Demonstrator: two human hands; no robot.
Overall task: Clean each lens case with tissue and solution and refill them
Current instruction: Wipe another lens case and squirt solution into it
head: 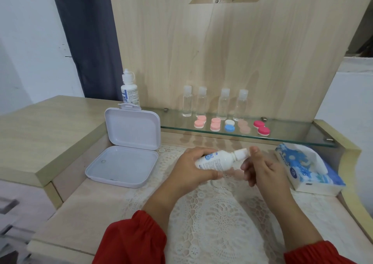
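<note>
My left hand (192, 168) wraps around the white solution bottle (217, 161), held sideways over the desk (96, 209). My right hand (260, 168) has its fingers (254, 150) curled at the cap. The lens cases (230, 125) wait on the glass shelf (292, 136). If I squeeze while opening it, solution could squirt onto the lace mat (218, 219).

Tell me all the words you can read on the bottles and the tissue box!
"M EYE": big blue letters on the label of the tall bottle behind the open box; the word's start is cut off.
Held bottle, in the left hand: blue logo and small print, too blurred to read.
Tissue pack: white lettering and a round logo, sideways and blurred, unreadable.
Four clear bottles: no text.
</note>
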